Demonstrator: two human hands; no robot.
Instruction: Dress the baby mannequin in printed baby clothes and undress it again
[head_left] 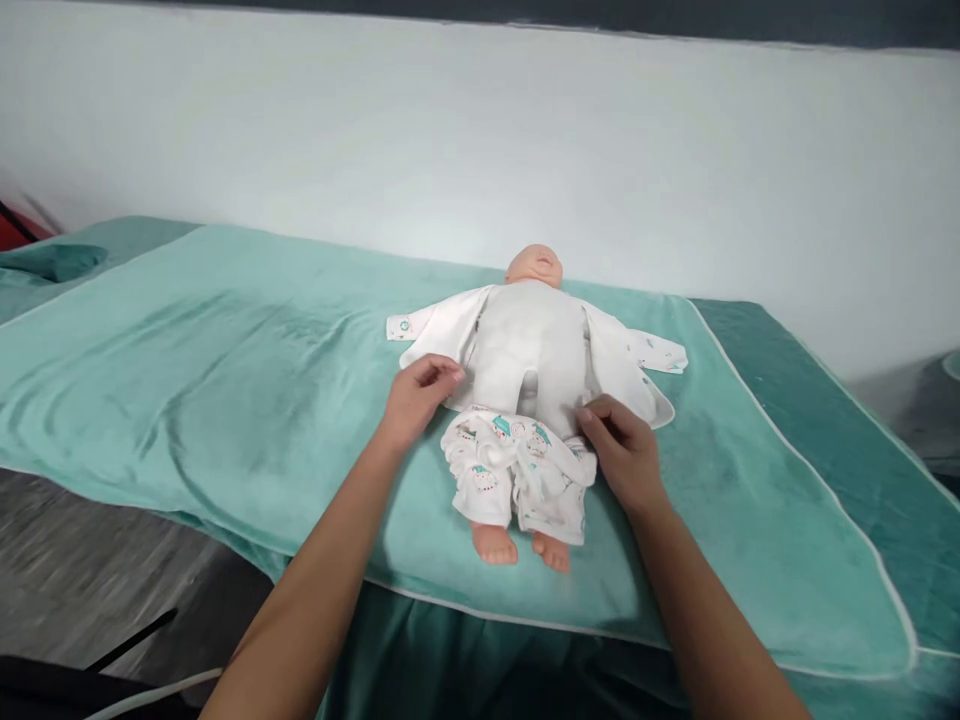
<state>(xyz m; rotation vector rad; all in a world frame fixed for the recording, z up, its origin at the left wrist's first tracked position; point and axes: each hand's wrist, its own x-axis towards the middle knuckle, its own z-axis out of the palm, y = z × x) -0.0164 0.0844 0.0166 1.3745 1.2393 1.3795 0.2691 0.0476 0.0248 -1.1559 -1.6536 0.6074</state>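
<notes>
A baby doll (534,264) lies on its back, its head toward the wall and its bare feet toward me. Its white cloth torso (529,330) shows between the spread sides of a white baby shirt (630,385) with printed sleeves. Patterned baby pants (517,460) are bunched around its lower legs. At the doll's hip on the left, my left hand (420,398) is closed in a pinch at the shirt's edge. My right hand (626,445) pinches beside the opposite thigh, just above the pants; what lies between those fingertips is hidden.
A light green blanket (247,350) with white piping covers the table, over a darker green cloth (787,370). Behind it rises a white wall (480,130). A white cable (154,695) runs at the lower left, above the grey floor (97,560).
</notes>
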